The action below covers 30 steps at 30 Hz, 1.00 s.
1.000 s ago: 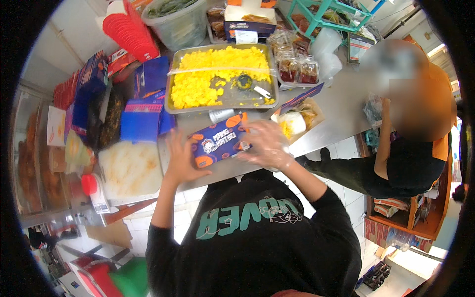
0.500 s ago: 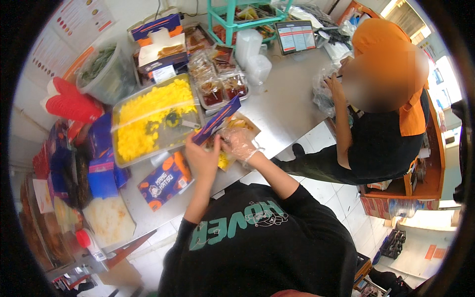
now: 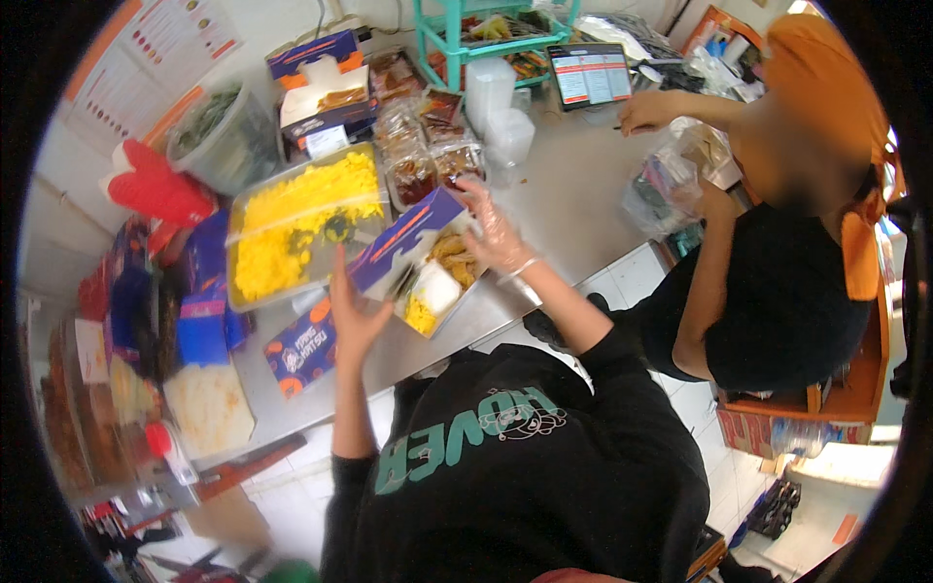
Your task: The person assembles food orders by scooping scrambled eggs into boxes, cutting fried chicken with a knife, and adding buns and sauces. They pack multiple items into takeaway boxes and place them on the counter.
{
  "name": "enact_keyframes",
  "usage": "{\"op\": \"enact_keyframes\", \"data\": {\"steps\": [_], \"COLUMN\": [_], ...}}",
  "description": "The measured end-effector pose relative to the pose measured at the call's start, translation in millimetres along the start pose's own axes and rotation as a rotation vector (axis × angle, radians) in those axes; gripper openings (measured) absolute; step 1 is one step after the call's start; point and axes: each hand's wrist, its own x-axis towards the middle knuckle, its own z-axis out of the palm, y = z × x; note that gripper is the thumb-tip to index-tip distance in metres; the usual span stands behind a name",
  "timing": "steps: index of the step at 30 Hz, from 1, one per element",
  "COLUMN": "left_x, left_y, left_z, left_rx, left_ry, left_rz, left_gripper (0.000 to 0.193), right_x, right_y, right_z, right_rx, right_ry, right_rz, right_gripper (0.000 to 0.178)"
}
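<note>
In front of me on the steel counter stands an open food box with a purple lid (image 3: 403, 236) raised. Inside it lie yellow rice (image 3: 420, 314), a white square piece (image 3: 436, 288) and brown fried food (image 3: 452, 256). My bare left hand (image 3: 358, 319) is at the box's left side, fingers and thumb spread, the thumb near its edge. In a clear plastic glove, my right hand (image 3: 498, 236) is at the opposite side, its fingers apart and reaching to the lid's far corner. A flat purple-and-orange carton (image 3: 303, 350) lies left of my left hand.
Behind the box is a tray (image 3: 233, 255) of yellow rice. Beyond are sauce packets (image 3: 452, 160), clear plastic cups (image 3: 507, 136), a teal rack (image 3: 425, 41) and a tablet (image 3: 591, 76). At right, a co-worker (image 3: 777, 282) in an orange head covering handles a plastic bag (image 3: 671, 189).
My hands have moved apart from over the box to its two sides, uncovering the white piece and the food. The co-worker's one arm now stretches toward the tablet.
</note>
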Motion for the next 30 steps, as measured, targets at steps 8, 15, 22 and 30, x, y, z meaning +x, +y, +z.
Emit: {"op": "enact_keyframes", "data": {"steps": [8,15,22,30], "left_x": [19.2,17.1,-54.5,-78.3], "left_y": [-2.7,2.1,-24.6,-29.3], "left_z": [-54.9,-53.4,-9.2,31.1], "left_rx": [-0.547,-0.433,0.465,0.215], "left_ry": [-0.519,-0.53,-0.311,-0.054], "left_rz": [-0.283,-0.354,0.277,0.16], "left_gripper": [0.108,0.104,0.077,0.076], "right_x": [19.7,18.0,-25.9,-47.2], "right_y": [19.4,13.8,33.5,25.1], "right_z": [-1.1,-3.4,-34.2,-34.6], "right_rx": [-0.05,0.167,-0.269,-0.305], "right_ry": [-0.144,-0.098,-0.145,-0.102], "right_rz": [0.034,-0.065,-0.588,-0.49], "right_gripper": [0.073,0.055,0.047,0.055]}}
